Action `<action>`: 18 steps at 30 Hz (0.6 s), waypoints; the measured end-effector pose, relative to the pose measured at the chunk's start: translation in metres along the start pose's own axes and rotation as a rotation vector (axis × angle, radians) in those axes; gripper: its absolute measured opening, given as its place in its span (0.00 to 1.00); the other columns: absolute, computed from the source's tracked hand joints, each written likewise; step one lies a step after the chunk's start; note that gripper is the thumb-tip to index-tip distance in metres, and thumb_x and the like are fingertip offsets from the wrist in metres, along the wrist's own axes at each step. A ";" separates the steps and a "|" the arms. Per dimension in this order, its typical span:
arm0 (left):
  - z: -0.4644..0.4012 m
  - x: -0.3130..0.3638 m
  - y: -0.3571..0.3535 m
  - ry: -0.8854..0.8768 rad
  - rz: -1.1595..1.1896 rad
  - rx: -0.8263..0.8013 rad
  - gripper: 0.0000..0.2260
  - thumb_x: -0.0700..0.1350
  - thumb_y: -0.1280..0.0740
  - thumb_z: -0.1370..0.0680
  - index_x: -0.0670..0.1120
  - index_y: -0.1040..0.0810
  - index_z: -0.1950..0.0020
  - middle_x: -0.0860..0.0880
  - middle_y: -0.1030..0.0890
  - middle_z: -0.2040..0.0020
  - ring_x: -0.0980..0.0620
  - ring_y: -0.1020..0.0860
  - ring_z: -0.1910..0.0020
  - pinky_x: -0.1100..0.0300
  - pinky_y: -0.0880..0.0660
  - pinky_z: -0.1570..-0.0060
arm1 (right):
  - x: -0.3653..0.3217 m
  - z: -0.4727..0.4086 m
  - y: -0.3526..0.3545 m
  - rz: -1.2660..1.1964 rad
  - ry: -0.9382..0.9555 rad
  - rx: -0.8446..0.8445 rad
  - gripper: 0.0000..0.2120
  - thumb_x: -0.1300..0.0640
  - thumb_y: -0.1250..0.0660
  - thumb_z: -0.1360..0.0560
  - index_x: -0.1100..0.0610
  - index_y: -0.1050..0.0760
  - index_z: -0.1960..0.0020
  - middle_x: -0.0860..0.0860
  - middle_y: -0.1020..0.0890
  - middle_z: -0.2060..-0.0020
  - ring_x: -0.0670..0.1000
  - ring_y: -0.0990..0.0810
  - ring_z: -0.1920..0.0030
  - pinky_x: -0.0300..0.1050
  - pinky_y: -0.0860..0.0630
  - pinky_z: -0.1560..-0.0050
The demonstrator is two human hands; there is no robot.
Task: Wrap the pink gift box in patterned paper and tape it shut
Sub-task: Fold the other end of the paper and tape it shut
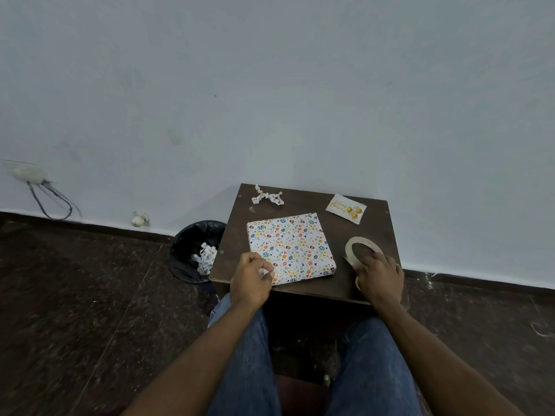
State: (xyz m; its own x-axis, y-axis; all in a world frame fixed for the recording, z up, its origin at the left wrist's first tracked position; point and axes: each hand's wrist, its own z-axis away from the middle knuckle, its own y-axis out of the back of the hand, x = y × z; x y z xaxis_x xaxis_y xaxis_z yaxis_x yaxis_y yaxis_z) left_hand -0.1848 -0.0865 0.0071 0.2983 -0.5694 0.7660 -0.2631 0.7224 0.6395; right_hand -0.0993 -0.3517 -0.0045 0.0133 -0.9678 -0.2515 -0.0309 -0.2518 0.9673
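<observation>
The gift box [292,246], fully covered in white paper with coloured egg and heart prints, lies flat on the small dark wooden table [330,283]. My left hand [251,277] sits at the box's near left corner with curled fingers pinching something small and pale, likely a piece of tape. My right hand [379,279] rests on the near side of the clear tape roll [362,250] to the right of the box, fingers curled over its rim. A yellow handle [357,283] peeks out under that hand.
A twisted scrap of patterned paper [268,196] lies at the table's far left. A "Happy Birthday" card [346,208] lies at the far right. A black-lined bin [195,250] with paper offcuts stands on the floor left of the table. A wall rises behind.
</observation>
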 end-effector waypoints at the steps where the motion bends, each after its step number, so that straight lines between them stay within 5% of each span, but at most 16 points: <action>1: 0.000 0.001 0.000 -0.007 -0.056 0.016 0.05 0.41 0.27 0.25 0.50 0.19 0.54 0.57 0.30 0.46 0.57 0.27 0.48 0.61 0.29 0.51 | -0.002 0.002 0.001 -0.087 0.020 0.066 0.07 0.56 0.30 0.25 0.55 0.16 0.49 0.56 0.18 0.48 0.62 0.24 0.41 0.58 0.29 0.39; 5: 0.006 0.014 -0.008 -0.113 -0.081 0.079 0.07 0.41 0.29 0.25 0.50 0.19 0.48 0.56 0.26 0.48 0.57 0.27 0.47 0.56 0.28 0.44 | -0.019 0.018 0.004 -0.453 0.116 0.183 0.05 0.62 0.26 0.28 0.60 0.15 0.52 0.56 0.16 0.52 0.60 0.22 0.47 0.52 0.27 0.49; 8: 0.009 0.038 -0.018 -0.141 0.156 -0.001 0.07 0.44 0.30 0.23 0.48 0.19 0.45 0.53 0.21 0.46 0.57 0.24 0.48 0.64 0.27 0.48 | -0.040 0.030 0.005 -0.577 0.253 0.172 0.07 0.58 0.26 0.27 0.61 0.16 0.51 0.54 0.16 0.53 0.56 0.21 0.49 0.50 0.26 0.51; 14: 0.011 0.084 -0.008 0.337 0.858 -0.207 0.06 0.46 0.34 0.20 0.46 0.19 0.50 0.49 0.15 0.54 0.54 0.17 0.57 0.60 0.23 0.55 | -0.071 0.042 0.010 -0.641 0.427 0.159 0.12 0.53 0.28 0.28 0.61 0.16 0.51 0.53 0.16 0.57 0.55 0.20 0.53 0.50 0.24 0.53; 18: 0.008 0.078 -0.002 0.383 0.859 -0.212 0.05 0.46 0.29 0.22 0.46 0.19 0.56 0.50 0.15 0.58 0.54 0.16 0.58 0.57 0.22 0.53 | -0.071 0.042 0.008 -0.592 0.452 0.156 0.11 0.52 0.29 0.28 0.59 0.16 0.53 0.50 0.16 0.58 0.50 0.22 0.54 0.50 0.25 0.54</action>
State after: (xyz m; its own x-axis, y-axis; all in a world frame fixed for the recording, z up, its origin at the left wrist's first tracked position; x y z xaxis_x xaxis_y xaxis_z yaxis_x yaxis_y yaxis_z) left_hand -0.1687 -0.1350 0.0663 0.3702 0.3262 0.8698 -0.3710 0.9103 -0.1835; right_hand -0.1423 -0.2854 0.0198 0.4786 -0.5830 -0.6565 -0.0322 -0.7589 0.6505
